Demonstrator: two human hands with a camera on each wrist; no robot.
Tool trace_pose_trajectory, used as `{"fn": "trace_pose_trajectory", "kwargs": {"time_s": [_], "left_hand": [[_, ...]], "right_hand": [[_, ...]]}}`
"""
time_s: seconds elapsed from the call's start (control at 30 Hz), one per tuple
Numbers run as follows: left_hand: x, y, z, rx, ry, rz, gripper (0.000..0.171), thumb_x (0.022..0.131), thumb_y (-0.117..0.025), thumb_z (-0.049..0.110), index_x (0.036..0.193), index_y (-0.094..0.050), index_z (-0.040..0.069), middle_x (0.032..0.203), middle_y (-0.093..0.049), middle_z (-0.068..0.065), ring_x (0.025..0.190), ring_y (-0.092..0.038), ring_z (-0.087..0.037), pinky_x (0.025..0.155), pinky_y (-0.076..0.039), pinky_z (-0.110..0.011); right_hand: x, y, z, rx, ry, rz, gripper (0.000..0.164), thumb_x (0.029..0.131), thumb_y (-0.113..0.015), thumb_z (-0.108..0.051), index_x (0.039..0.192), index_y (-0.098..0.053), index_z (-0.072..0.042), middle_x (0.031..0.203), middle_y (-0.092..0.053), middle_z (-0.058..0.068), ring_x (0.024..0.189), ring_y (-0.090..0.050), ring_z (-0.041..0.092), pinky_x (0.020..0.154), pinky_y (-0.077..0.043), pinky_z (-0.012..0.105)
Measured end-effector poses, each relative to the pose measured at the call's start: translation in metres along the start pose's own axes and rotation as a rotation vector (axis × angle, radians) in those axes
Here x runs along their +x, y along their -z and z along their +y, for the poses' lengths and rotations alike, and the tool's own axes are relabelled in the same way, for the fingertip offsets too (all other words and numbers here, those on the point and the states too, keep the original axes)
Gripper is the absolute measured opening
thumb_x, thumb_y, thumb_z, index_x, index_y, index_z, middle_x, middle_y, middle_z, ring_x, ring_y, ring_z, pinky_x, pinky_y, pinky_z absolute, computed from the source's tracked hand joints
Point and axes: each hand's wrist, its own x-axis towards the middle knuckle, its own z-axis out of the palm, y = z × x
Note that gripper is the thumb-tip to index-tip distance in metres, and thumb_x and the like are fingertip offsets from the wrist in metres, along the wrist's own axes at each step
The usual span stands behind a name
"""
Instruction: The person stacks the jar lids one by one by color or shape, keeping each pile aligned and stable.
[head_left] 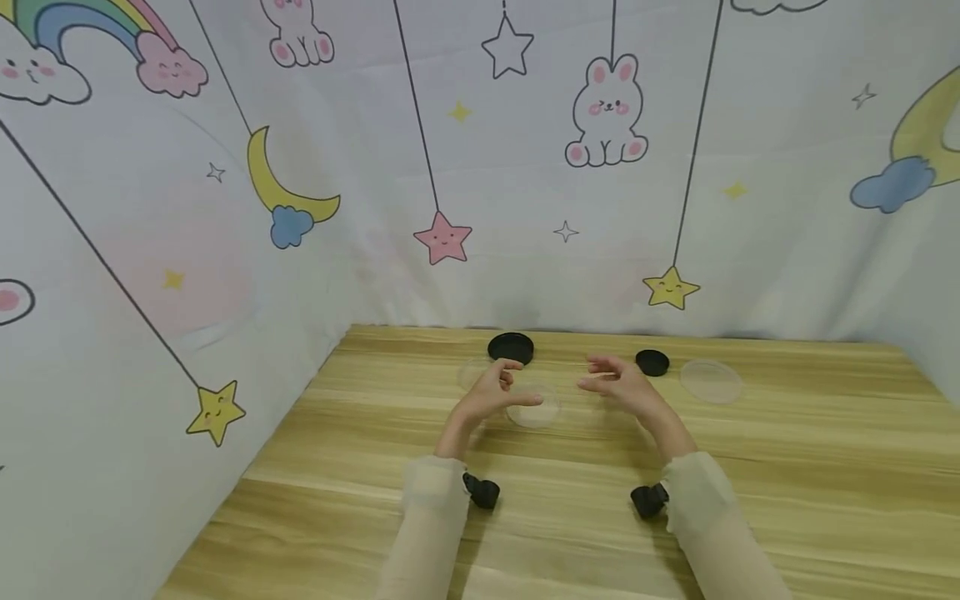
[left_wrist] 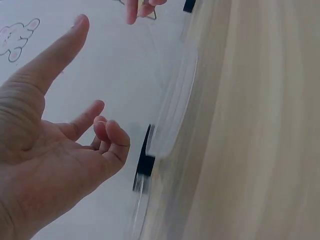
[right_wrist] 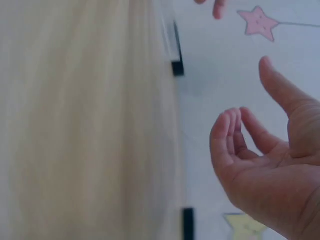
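White cartoon-print backdrop [head_left: 525, 283] behind wood-grain tabletop [head_left: 562, 533]

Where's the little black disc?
In the head view, the little black disc is far back on the table, right of centre, between the right hand and a clear disc.

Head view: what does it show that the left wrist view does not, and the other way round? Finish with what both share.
Only the head view shows the rainbow, the pink star, the left sleeve and the right sleeve.

Only the left wrist view shows the palm of the left hand and the side of a clear dish from low down.

Both show the left hand, some of the right hand, clear dishes, black discs, the table and the patterned wall.
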Motion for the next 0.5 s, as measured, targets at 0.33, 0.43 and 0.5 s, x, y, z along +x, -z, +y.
{"fn": "trace_pose_trajectory", "kwargs": {"time_s": [0.33,0.43,0.5], "left_hand": [[0.034,-0.08,0.058,-0.255,-0.11,0.039,0.061,0.083,-0.077,0.013,0.136,-0.046,0.009,0.109,-0.043,-0.003,0.092,-0.038,-0.015,0.08,-0.039,-0.026],[0.048,-0.112,0.071,-0.398,-0.103,0.089,0.052,0.083,-0.076,0.01,0.129,-0.052,0.012,0.107,-0.045,0.0,0.088,-0.04,-0.011,0.079,-0.042,-0.024],[0.057,-0.133,0.076,-0.461,-0.098,0.128,0.046,0.082,-0.077,0.006,0.123,-0.057,0.012,0.107,-0.05,-0.003,0.085,-0.043,-0.009,0.076,-0.043,-0.022]], "right_hand": [[-0.051,0.092,-0.004,-0.13,0.006,0.178,0.079,0.096,-0.059,-0.042,0.155,-0.022,-0.005,0.153,-0.031,0.027,0.136,-0.035,0.042,0.107,-0.035,0.059],[-0.062,0.121,0.004,-0.12,-0.018,0.246,0.08,0.097,-0.056,-0.044,0.156,-0.018,-0.006,0.153,-0.03,0.021,0.136,-0.031,0.04,0.108,-0.032,0.06],[-0.067,0.135,0.011,-0.104,-0.027,0.292,0.08,0.097,-0.056,-0.043,0.156,-0.017,-0.006,0.15,-0.034,0.015,0.135,-0.03,0.04,0.108,-0.031,0.061]]}}
